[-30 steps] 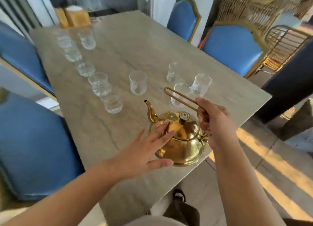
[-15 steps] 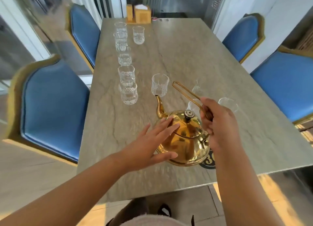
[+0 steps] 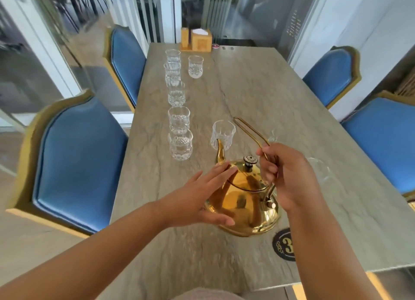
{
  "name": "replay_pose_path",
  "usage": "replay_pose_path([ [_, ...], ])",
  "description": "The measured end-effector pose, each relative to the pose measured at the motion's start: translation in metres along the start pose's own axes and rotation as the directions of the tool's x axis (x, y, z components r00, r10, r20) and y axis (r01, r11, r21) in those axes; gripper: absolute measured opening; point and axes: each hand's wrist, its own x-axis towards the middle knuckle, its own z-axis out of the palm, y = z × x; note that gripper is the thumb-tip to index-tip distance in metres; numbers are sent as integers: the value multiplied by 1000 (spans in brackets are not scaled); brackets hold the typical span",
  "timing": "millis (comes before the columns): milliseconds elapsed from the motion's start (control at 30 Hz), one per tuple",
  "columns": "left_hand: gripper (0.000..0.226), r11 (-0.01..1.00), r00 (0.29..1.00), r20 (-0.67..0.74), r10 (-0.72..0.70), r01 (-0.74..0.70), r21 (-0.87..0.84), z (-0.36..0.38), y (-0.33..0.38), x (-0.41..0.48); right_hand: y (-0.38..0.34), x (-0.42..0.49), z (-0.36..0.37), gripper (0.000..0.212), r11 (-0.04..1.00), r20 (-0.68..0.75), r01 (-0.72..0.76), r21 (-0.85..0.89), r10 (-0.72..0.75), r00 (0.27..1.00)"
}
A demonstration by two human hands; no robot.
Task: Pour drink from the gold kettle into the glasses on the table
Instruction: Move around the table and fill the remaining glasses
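Observation:
The gold kettle point(image 3: 246, 201) stands on the grey stone table point(image 3: 258, 93), near its front edge, spout pointing away from me. My right hand point(image 3: 285, 176) is closed around the kettle's thin wire handle. My left hand point(image 3: 199, 196) lies flat and spread against the kettle's left side and lid rim. One cut glass point(image 3: 223, 134) stands just beyond the spout. A row of several glasses point(image 3: 179, 120) runs up the table's left side, with another glass point(image 3: 195, 66) beside the far end. Two faint glasses point(image 3: 318, 169) show behind my right hand.
Blue chairs with gold frames stand on the left point(image 3: 76, 165) and right point(image 3: 381, 142) of the table. A wooden napkin holder point(image 3: 197, 40) sits at the far edge. A round black number marker point(image 3: 284, 243) lies by the kettle's base.
The view has swung so that the table now runs straight ahead. Both hands have kept their places on the kettle, which still rests on the table.

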Motion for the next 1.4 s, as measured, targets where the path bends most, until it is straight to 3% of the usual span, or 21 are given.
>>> replay_pose_path([
  [167, 87, 996, 999, 17, 49, -48, -69, -21, -19, 13, -12, 18, 14, 18, 1000, 34, 21, -19, -20, 999],
  [400, 91, 949, 989, -129, 72, -108, -297, -30, -41, 39, -26, 53, 30, 25, 999, 69, -33, 13, 32, 997],
  [700, 81, 891, 963, -264, 60, -170, -421, -35, -47, 58, -39, 91, 36, 25, 996, 111, -68, -58, 75, 991],
  [933, 87, 823, 972, -236, 1, -134, -551, -28, -53, 63, -41, 106, 39, 21, 990, 99, -126, -56, 132, 986],
  [1100, 84, 791, 967, -253, -20, -139, -595, -29, -48, 63, -44, 109, 39, 20, 987, 100, -151, -54, 156, 983],
  [1400, 88, 825, 960, -279, -35, -129, -550, -33, -43, 62, -54, 112, 44, 19, 983, 106, -182, -21, 183, 977],
])
